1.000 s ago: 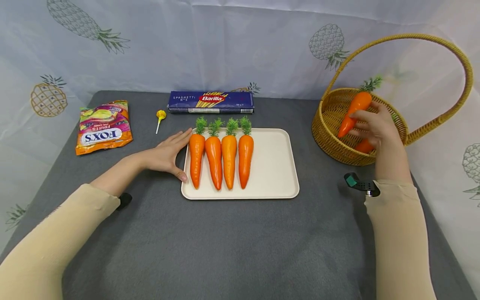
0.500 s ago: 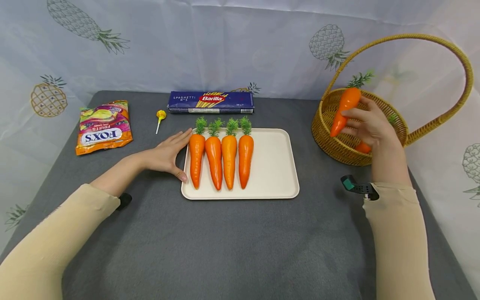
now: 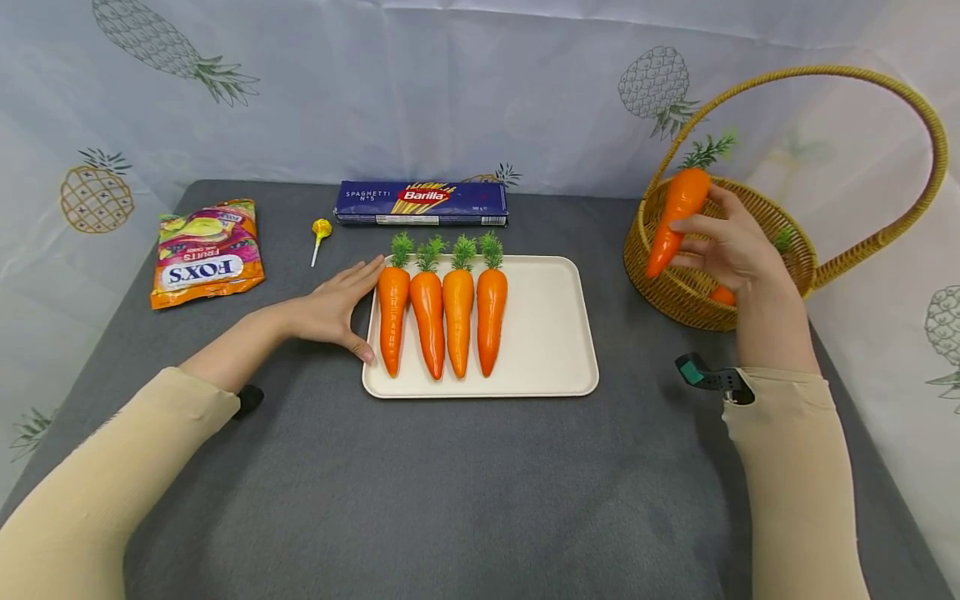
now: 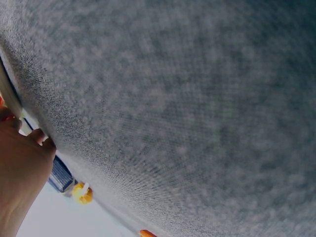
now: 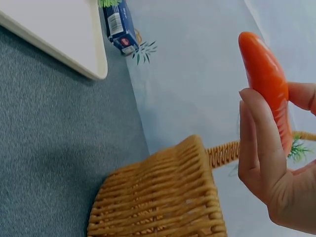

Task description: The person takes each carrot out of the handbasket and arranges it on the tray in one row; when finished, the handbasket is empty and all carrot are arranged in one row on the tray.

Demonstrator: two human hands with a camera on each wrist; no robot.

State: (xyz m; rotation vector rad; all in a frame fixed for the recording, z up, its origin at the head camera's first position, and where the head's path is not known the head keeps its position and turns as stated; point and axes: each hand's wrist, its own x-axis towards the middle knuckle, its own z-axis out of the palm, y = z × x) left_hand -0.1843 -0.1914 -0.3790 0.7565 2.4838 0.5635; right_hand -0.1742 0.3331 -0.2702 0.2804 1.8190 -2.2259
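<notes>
Between the thumb and fingers of my right hand (image 3: 738, 242) is an orange carrot (image 3: 681, 212), held up over the left rim of a wicker basket (image 3: 652, 287). Its green top points up and its tip down to the left; the right wrist view shows the same carrot (image 5: 266, 74) pinched. Part of another carrot (image 3: 722, 295) shows inside the basket, mostly hidden by my hand. My left hand (image 3: 330, 312) rests with fingers spread at the left edge of a cream tray (image 3: 547, 333). Several carrots (image 3: 459, 321) lie side by side on the tray's left half, tops away from me.
A blue spaghetti box (image 3: 422, 204) lies behind the tray. To its left are a yellow lollipop (image 3: 321, 233) and a candy bag (image 3: 207, 254). The basket's tall handle (image 3: 817, 73) arches above it at the far right. A pineapple-print cloth (image 3: 555, 92) hangs behind the grey table.
My right hand has moved left with the carrot, from over the basket's middle to its left rim. The left hand and the carrots on the tray have stayed put.
</notes>
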